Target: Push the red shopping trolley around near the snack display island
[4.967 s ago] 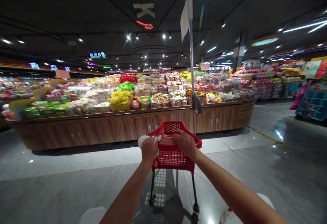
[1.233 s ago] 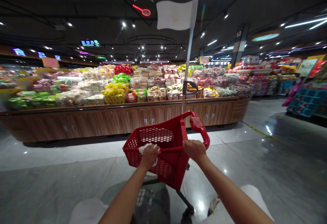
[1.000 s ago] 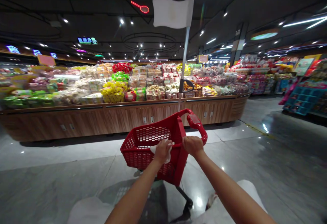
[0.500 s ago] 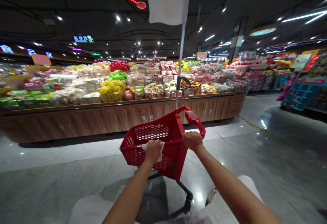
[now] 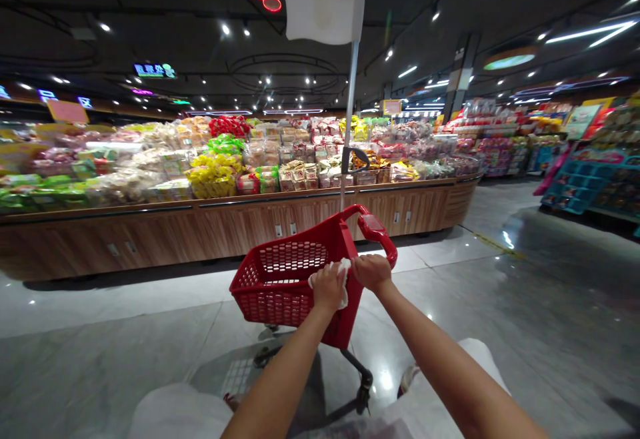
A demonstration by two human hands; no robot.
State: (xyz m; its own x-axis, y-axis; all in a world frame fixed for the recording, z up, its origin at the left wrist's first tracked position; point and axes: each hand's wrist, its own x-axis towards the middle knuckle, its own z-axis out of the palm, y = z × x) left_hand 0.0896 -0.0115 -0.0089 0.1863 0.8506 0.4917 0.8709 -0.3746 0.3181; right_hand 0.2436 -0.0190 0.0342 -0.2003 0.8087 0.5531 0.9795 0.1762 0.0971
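Observation:
A red shopping cart (image 5: 280, 304) with a perforated plastic basket stands in front of me, its basket pointing left. My left hand (image 5: 329, 287) is closed on a white cloth (image 5: 345, 279) and presses it against the near top rim of the basket, close to the handle end. Wrapped round the near end of the cart's curved red handle (image 5: 384, 239) is my right hand (image 5: 372, 271); the two hands are almost side by side. A pole (image 5: 351, 92) with a white flag (image 5: 324, 11) rises behind the handle.
Behind the cart runs a long wood-panelled display counter (image 5: 165, 239) heaped with bagged goods, such as yellow packets (image 5: 215, 175). A blue rack (image 5: 575, 182) stands at the right. Grey tiled floor (image 5: 500, 292) extends around the cart.
My left hand has slid right along the basket rim with the white cloth, closer to my right hand. My right hand stays on the handle. The view has shifted slightly.

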